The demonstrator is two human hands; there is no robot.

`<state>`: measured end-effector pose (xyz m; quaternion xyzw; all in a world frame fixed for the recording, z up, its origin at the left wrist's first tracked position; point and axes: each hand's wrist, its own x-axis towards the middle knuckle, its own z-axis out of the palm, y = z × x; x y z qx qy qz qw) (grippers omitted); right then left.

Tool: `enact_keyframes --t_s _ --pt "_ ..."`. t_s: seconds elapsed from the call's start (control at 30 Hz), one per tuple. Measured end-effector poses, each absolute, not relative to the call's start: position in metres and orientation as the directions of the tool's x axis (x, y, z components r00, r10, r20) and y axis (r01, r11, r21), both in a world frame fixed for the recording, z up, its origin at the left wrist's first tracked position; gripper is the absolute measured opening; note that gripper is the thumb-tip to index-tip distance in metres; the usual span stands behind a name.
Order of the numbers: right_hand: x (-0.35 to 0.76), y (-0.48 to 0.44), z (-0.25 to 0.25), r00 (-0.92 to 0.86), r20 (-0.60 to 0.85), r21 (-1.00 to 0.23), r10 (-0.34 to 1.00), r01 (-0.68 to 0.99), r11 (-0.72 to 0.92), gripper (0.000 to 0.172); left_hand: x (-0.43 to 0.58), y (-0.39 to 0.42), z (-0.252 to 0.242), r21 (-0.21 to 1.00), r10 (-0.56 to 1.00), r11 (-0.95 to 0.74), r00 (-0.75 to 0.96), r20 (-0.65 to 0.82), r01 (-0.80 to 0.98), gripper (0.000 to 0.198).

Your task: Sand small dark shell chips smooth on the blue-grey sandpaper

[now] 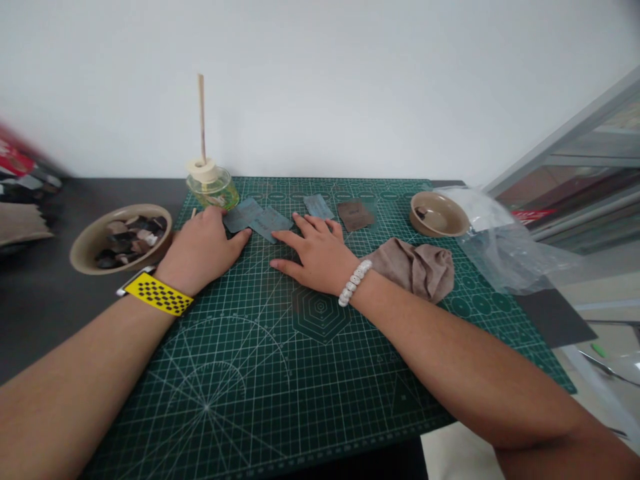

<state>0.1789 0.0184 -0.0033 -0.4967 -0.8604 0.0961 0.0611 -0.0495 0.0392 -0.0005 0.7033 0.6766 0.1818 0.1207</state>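
Note:
My left hand (201,245) rests on the green cutting mat (240,373), thumb apart from the fingers, beside a small blue-grey sheet (244,215). Its fingertips are partly hidden near a glass jar. My right hand (320,253) lies spread, palm down, its index fingertip at the edge of a second blue-grey sheet (274,223) with faint printing, which overlaps the first. Beyond the right fingers is another blue-grey sheet (318,207). A brownish square piece (354,216) sits to its right. A crumpled brown cloth (415,267) lies behind my right wrist.
At left stands a tan bowl (83,257) of dark and brown chunks. The glass jar (217,193) holds an upright stick (201,120). A second tan bowl (443,217) with one small dark piece is at right, by a clear plastic bag (520,253). A white wall (350,87) closes the back.

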Motion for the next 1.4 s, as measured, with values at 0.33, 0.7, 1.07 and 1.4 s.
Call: enact_keyframes --t_s 0.33,0.7,1.07,1.4 --pt "0.176 0.018 -0.005 -0.444 0.069 -0.255 0.893 0.858 0.446 0.064 -0.036 0.031 0.002 -0.023 0.997 0.073 -0.072 0.007 0.997 0.057" --pt "0.173 0.017 -0.005 -0.348 0.04 -0.22 0.937 0.911 0.348 0.076 -0.044 0.038 -0.002 -0.028 0.998 0.059 -0.058 0.039 0.998 0.062" --pt "0.176 0.016 -0.006 -0.389 0.092 -0.281 0.917 0.873 0.398 0.054 -0.04 0.041 0.005 0.039 0.991 0.133 -0.134 0.016 0.99 0.069" --pt "0.177 0.016 -0.001 -0.46 0.019 -0.214 0.888 0.866 0.453 0.055 -0.042 0.043 0.006 0.122 0.993 0.121 -0.122 0.0 0.985 0.075"
